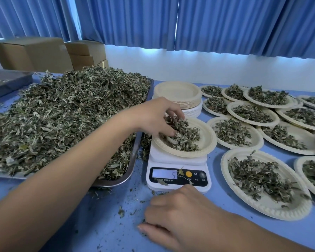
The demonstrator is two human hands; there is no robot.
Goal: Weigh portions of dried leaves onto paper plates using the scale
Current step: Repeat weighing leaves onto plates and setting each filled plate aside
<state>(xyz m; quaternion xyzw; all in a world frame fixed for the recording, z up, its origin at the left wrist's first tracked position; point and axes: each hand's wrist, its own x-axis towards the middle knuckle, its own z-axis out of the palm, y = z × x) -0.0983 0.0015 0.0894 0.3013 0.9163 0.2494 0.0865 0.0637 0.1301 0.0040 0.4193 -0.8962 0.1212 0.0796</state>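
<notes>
Head view: the white scale (pixel 177 160) stands on the blue tabletop (pixel 107 215), just beside the right edge of a metal tray (pixel 133 160) that is heaped with loose dried leaves (pixel 62 110). A paper plate (pixel 208 140) sits on the scale, carrying a portion of leaves (pixel 185 138). The left hand (pixel 156 117) reaches over the tray's edge to this plate, fingers curled down into the portion; it seems to pinch a tuft between thumb and fingertips, though the leaves hide the grip. The display (pixel 165 174) shows a 5; any other digits are washed out. A few leaf scraps lie on the scale's front panel.

The right hand (pixel 180 215) rests on the tabletop just in front of the scale, fingers loosely curled under, thumb flat on the surface, among scattered crumbs.

Behind the scale is a stack of empty plates (pixel 178 91). To the right, filled plates (pixel 260 141) overlap in rows. Cardboard boxes (pixel 35 53) and blue curtains (pixel 225 20) stand behind.
</notes>
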